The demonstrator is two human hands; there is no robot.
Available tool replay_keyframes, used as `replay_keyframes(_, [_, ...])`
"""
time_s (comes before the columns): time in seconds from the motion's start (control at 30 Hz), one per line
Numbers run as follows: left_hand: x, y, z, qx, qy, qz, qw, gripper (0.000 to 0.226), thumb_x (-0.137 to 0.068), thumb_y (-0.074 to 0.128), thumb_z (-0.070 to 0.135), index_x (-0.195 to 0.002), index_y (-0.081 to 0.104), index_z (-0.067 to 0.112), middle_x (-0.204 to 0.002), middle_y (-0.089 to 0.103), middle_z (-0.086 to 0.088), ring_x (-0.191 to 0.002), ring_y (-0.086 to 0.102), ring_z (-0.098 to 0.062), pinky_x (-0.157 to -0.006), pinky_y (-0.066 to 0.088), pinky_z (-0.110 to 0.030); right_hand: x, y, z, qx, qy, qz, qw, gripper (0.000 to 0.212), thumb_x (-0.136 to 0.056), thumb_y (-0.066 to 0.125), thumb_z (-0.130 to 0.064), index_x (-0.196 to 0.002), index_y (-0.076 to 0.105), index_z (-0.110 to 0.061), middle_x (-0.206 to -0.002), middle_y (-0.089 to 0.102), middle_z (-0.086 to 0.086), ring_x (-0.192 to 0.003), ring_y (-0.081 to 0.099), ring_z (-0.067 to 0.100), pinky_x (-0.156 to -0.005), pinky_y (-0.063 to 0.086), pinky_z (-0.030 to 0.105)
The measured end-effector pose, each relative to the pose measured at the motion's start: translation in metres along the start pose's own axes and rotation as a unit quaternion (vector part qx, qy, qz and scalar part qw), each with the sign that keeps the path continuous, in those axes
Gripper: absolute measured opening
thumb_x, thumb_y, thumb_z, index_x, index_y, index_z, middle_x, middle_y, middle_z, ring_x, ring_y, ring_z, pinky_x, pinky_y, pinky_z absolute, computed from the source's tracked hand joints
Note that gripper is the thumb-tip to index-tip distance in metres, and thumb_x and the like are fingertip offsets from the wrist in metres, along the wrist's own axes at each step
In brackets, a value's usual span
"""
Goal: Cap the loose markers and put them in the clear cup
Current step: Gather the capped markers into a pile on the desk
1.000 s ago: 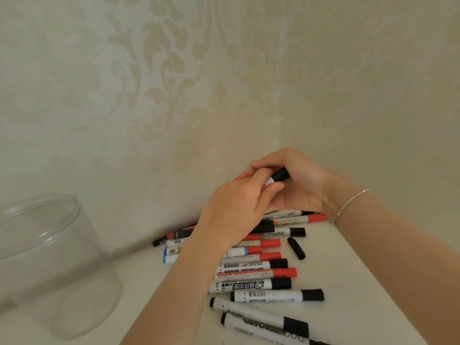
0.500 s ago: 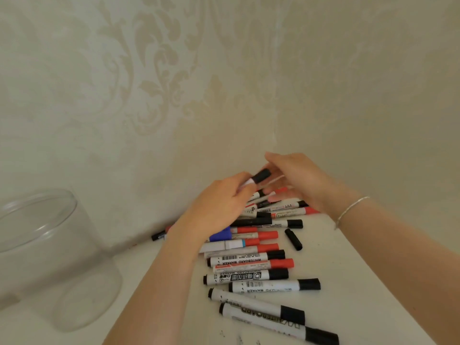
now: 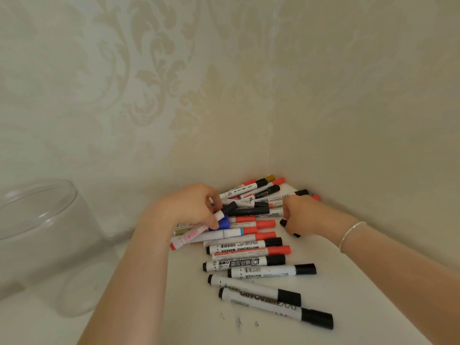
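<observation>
The left hand pinches a black-capped marker; the right hand curls around a loose black cap, beside pens labelled "WHITEBOARD MARKER".

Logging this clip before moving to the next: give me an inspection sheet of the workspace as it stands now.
Surface: white tabletop, a few dark specks near the front.
Job's things: pile of markers lying in the corner; clear cup upright at far left, no markers seen inside.
Clutter: loose black cap beside the right hand.
Grippers: left hand grips a black-capped marker; right hand fingers curled over the loose cap.
Cables: nothing seen.
Surroundings: patterned wallpaper on both walls; bracelet on right wrist.
</observation>
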State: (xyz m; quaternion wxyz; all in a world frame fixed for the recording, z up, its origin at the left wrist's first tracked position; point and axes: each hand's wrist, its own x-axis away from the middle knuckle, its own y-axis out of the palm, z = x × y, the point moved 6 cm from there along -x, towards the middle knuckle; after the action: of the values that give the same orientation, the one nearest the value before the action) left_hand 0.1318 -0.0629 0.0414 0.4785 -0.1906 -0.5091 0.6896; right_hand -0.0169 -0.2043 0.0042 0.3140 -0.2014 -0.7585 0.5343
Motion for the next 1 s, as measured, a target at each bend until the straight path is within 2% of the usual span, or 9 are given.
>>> replay_keyframes(0.17, [0.009,0.009,0.018,-0.017,0.041,-0.081,0.996,0.022,-0.072,0.081,0.018,-0.086,0.067,0.028,-0.079,0.065,0.010,-0.075,0.058,-0.009,-0.073,0.046,-0.024,0.007,-0.025,-0.003,-0.074,-0.001,-0.005,0.997,0.024,-0.084,0.062,-0.010,-0.107,0.058,-0.005,-0.083,0.058,0.006,-0.066,0.057,0.018,-0.054,0.050,0.023])
replay_keyframes(0.3, [0.016,0.016,0.048,-0.027,0.087,-0.070,0.993,0.017,-0.078,0.076,0.025,-0.093,0.071,0.030,-0.079,0.062,0.018,-0.075,0.056,-0.003,-0.074,0.044,-0.023,0.011,-0.039,-0.001,-0.098,-0.008,0.014,0.995,0.025,-0.083,0.064,-0.011,-0.108,0.061,-0.005,-0.082,0.061,0.007,-0.075,0.061,0.021,-0.059,0.053,0.024])
replay_keyframes(0.47, [0.019,0.053,0.078,-0.087,0.134,0.011,0.987,0.022,-0.095,0.052,0.025,-0.113,0.065,0.022,-0.098,0.062,0.004,-0.082,0.059,-0.012,-0.075,0.049,-0.027,0.012,-0.046,0.015,-0.131,0.002,0.038,0.991,0.026,-0.084,0.064,-0.011,-0.110,0.060,-0.009,-0.081,0.059,0.006,-0.072,0.059,0.020,-0.057,0.052,0.024])
replay_keyframes(0.6, [0.045,0.083,0.078,-0.101,0.159,0.151,0.970,0.035,-0.101,0.039,0.027,-0.135,0.046,0.027,-0.124,0.041,0.008,-0.098,0.052,-0.007,-0.086,0.046,-0.022,0.011,-0.060,0.041,-0.178,0.013,0.097,0.979,0.025,-0.080,0.066,-0.010,-0.105,0.062,-0.010,-0.079,0.063,0.009,-0.065,0.059,0.023,-0.060,0.053,0.030])
replay_keyframes(0.7, [0.064,0.112,0.064,-0.110,0.153,0.175,0.966,0.036,-0.099,0.040,0.027,-0.134,0.046,0.031,-0.129,0.039,0.013,-0.113,0.044,-0.003,-0.100,0.038,-0.020,0.012,-0.069,0.053,-0.206,0.014,0.135,0.969,0.024,-0.079,0.066,-0.011,-0.103,0.063,-0.012,-0.087,0.065,0.012,-0.070,0.061,0.025,-0.068,0.055,0.035])
replay_keyframes(0.8, [0.065,0.120,0.059,-0.136,0.129,0.211,0.959,0.035,-0.095,0.033,0.040,-0.123,0.055,0.038,-0.133,0.052,0.010,-0.124,0.050,-0.012,-0.103,0.041,-0.037,0.010,-0.070,0.049,-0.212,0.001,0.148,0.966,0.024,-0.079,0.066,-0.010,-0.103,0.065,-0.011,-0.088,0.065,0.011,-0.067,0.057,0.022,-0.066,0.052,0.032])
replay_keyframes(0.87, [0.060,0.122,0.065,-0.171,0.101,0.169,0.965,0.049,-0.099,0.012,0.055,-0.140,0.036,0.043,-0.152,0.034,0.007,-0.142,0.028,-0.017,-0.112,0.022,-0.048,0.009,-0.066,0.040,-0.214,-0.011,0.143,0.966,0.022,-0.079,0.064,-0.009,-0.101,0.065,-0.011,-0.087,0.067,0.012,-0.064,0.058,0.022,-0.062,0.053,0.032])
replay_keyframes(0.93, [0.056,0.126,0.072,-0.160,0.101,0.125,0.974,0.072,-0.082,-0.003,0.069,-0.149,0.004,0.043,-0.160,-0.001,0.006,-0.147,-0.006,-0.016,-0.114,-0.010,-0.043,0.008,-0.061,0.030,-0.211,-0.024,0.130,0.968,0.022,-0.080,0.063,-0.008,-0.101,0.064,-0.011,-0.088,0.068,0.014,-0.069,0.062,0.025,-0.065,0.056,0.035])
replay_keyframes(1.0, [0.051,0.123,0.077,-0.158,0.099,0.112,0.976,0.083,-0.073,-0.004,0.073,-0.150,-0.001,0.040,-0.161,-0.005,0.002,-0.147,-0.011,-0.017,-0.116,-0.012,-0.041,0.006,-0.057,0.020,-0.202,-0.034,0.121,0.971,0.022,-0.081,0.063,-0.008,-0.103,0.064,-0.009,-0.090,0.068,0.014,-0.073,0.063,0.025,-0.067,0.056,0.036])
